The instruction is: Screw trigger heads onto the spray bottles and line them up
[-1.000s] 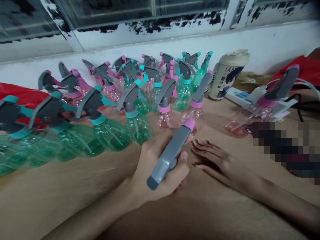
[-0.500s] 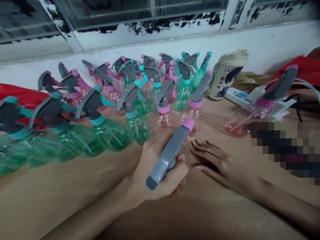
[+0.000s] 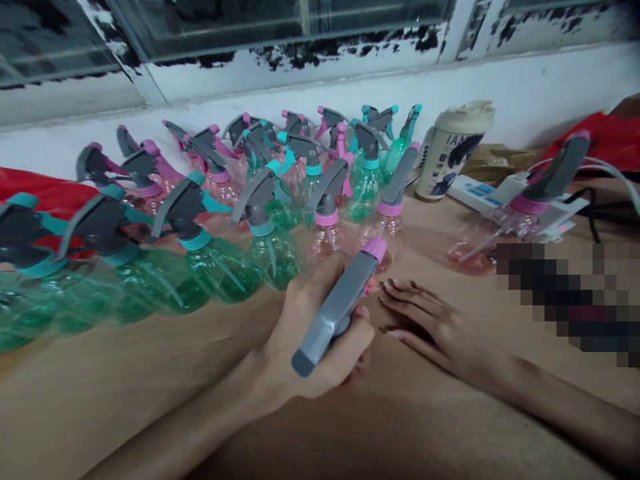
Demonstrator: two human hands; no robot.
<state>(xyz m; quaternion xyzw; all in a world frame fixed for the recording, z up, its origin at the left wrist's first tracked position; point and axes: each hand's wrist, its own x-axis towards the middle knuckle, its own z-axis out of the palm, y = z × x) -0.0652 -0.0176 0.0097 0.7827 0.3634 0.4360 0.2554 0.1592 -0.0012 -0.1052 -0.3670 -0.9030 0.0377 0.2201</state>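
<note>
My left hand [image 3: 310, 333] is wrapped round the neck of a spray bottle, seen from above. The bottle's grey trigger head [image 3: 335, 313] has a pink nozzle cap that points away from me to the upper right. Its body is mostly hidden under the hand. Flat on the wooden table to the right lies my right hand [image 3: 435, 320], fingers stretched toward the held bottle and nothing in it. Just beyond the two hands stand a pink spray bottle [image 3: 387, 230] and another pink spray bottle [image 3: 326, 237].
Green spray bottles [image 3: 220, 270] line the left, with several more pink and green ones behind. A lidded paper cup [image 3: 450, 150], a white power strip [image 3: 480, 193] with cables, and a lone pink spray bottle [image 3: 475, 247] stand at right. Red cloth [image 3: 40, 190] lies far left.
Almost nothing differs. The view has shifted very slightly, and my left hand keeps its hold on the spray bottle while my right hand stays flat on the table.
</note>
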